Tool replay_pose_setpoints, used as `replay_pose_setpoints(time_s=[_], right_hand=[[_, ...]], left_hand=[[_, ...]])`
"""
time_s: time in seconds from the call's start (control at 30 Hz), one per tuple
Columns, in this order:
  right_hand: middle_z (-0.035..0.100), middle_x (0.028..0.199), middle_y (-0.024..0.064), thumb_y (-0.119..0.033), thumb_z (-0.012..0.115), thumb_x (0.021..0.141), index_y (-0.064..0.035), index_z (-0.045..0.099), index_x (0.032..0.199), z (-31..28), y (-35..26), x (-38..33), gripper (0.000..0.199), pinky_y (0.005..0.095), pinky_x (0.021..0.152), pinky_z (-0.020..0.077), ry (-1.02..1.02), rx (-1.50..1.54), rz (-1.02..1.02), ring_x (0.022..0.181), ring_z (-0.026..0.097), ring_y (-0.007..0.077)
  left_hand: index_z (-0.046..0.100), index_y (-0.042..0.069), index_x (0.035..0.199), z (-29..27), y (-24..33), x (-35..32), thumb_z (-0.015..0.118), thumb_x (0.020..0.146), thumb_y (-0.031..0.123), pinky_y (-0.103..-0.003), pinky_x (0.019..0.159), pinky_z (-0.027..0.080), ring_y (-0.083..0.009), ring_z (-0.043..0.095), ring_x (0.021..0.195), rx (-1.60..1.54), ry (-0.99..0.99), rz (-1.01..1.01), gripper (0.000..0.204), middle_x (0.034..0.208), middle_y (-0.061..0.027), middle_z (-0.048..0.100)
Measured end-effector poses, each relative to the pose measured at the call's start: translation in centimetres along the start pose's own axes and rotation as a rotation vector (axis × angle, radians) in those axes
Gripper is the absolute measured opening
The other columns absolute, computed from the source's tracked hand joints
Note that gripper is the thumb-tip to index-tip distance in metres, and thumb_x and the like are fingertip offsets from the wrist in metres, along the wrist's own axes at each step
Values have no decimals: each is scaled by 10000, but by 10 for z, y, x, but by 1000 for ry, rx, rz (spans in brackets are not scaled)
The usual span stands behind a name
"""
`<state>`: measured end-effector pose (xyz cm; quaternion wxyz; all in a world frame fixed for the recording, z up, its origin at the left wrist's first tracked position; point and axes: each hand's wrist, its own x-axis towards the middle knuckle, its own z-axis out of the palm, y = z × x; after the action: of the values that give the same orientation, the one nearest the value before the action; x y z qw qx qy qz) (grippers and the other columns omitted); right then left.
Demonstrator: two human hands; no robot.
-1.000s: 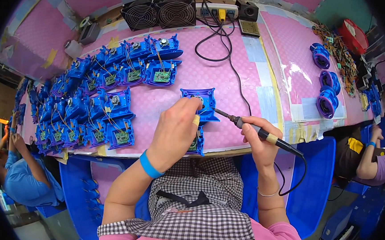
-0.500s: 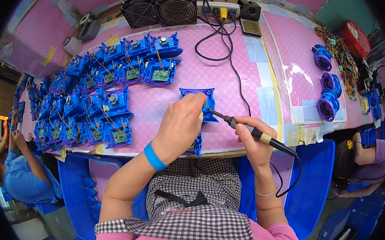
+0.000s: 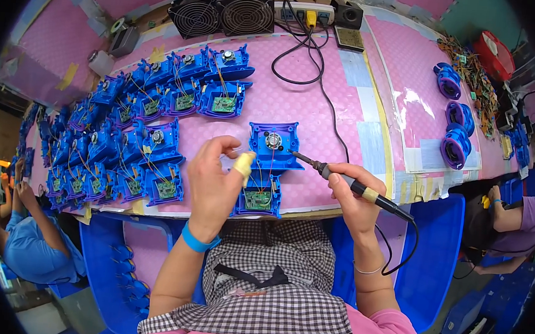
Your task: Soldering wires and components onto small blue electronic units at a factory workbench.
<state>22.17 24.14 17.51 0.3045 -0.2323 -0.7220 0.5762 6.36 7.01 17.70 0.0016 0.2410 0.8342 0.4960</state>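
Observation:
My right hand (image 3: 357, 195) grips a soldering iron (image 3: 371, 195) around its handle. The iron's tip reaches the right side of a blue plastic housing half (image 3: 290, 159), which has a round speaker (image 3: 273, 141) set in it. Just below, at the table's front edge, lies a second blue half with a green circuit board (image 3: 258, 200); thin wires run between the two. Left of these halves hovers my left hand (image 3: 210, 181), fingers parted and apart from the housing. A yellow wrap (image 3: 243, 164) covers one of its fingertips.
Rows of similar blue housings (image 3: 136, 139) with boards and speakers fill the left. Two fans (image 3: 222, 15) and a power strip (image 3: 303, 12) stand at the back. The iron's cord (image 3: 331, 103) crosses the table. Blue-purple round parts (image 3: 455, 146) sit right; people work on both sides.
My left hand has pulled back from the housing toward the lower left, and its fingers have parted. The speaker and circuit board are now uncovered. The iron has hardly moved.

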Motion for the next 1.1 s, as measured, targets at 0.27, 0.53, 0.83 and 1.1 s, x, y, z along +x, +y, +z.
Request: replay_pose_setpoints(time_s=[0.27,0.53,0.83,1.1], right_hand=[[710,833,98,-5,687,778,17,705,920,2,0,-3,145,232,621,503,31,6,12,698,654,122],[689,792,88,-28,679,806,21,696,953,0,3,-3,156,218,583,482,11,-9,-30,654,626,106],[710,848,110,-18,696,779,15,705,919,-2,2,-2,144,249,652,512,20,14,14,729,668,145],[710,844,108,-16,696,774,6,707,916,-1,-1,1,145,249,638,514,-22,-38,-14,714,667,144]], left_hand=[[678,15,884,12,15,0,681,736,6,-316,585,465,-193,611,671,20,-64,146,148,820,-108,673],[716,39,877,18,23,-2,686,744,17,-330,546,445,-208,595,625,54,-214,255,139,758,-98,633],[712,11,865,26,26,6,681,700,19,-399,634,476,-298,621,706,277,-309,270,169,764,-141,618],[706,6,859,27,26,6,691,702,19,-403,631,480,-302,621,696,293,-293,267,159,771,-147,619]])
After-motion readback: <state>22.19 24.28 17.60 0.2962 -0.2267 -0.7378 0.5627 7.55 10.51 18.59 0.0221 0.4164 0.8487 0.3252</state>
